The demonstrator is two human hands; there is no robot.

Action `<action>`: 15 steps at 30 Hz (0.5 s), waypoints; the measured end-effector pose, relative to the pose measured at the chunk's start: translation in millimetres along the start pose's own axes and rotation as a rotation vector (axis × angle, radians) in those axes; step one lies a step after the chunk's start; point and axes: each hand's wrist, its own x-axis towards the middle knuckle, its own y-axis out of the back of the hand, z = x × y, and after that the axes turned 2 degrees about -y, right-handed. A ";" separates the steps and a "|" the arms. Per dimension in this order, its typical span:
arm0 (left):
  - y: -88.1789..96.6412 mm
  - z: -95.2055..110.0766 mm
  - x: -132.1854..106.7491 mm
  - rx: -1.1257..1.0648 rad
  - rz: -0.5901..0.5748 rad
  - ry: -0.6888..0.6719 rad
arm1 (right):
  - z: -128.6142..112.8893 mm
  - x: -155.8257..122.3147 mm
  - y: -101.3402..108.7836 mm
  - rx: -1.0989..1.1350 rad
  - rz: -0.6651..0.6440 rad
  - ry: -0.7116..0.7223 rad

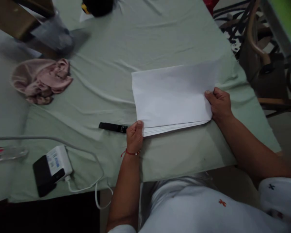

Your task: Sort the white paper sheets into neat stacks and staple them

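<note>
A stack of white paper sheets (172, 97) is held between my two hands above the cloth-covered table. My left hand (135, 136) grips its near left corner, thumb on top, with a red string bracelet at the wrist. On the right edge my right hand (219, 103) pinches the sheets, its thumb on the upper face and its fingers hidden underneath. Along the near edge the sheets fan slightly apart. Just left of my left hand lies a slim black object (113, 127), one end close to my fingers.
A crumpled pink cloth (47, 81) lies at the left on the pale green tablecloth (106, 48). Nearer me are a white box-shaped device (59, 160) with a cable, a black phone-like object (42, 178) and a clear bottle (8, 153). A chair (257, 48) stands at right.
</note>
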 end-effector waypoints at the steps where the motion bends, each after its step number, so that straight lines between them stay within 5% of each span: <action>1: -0.4 0.9 0.0 -0.025 -0.010 -0.004 | 0.1 0.7 0.5 -0.007 0.010 -0.009; 6: -4.4 7.6 0.5 -0.092 -0.124 -0.005 | 4.7 6.4 0.4 0.033 0.048 0.027; 15: -2.5 4.5 0.9 -0.109 -0.059 -0.005 | 14.0 12.2 1.4 0.101 0.052 0.100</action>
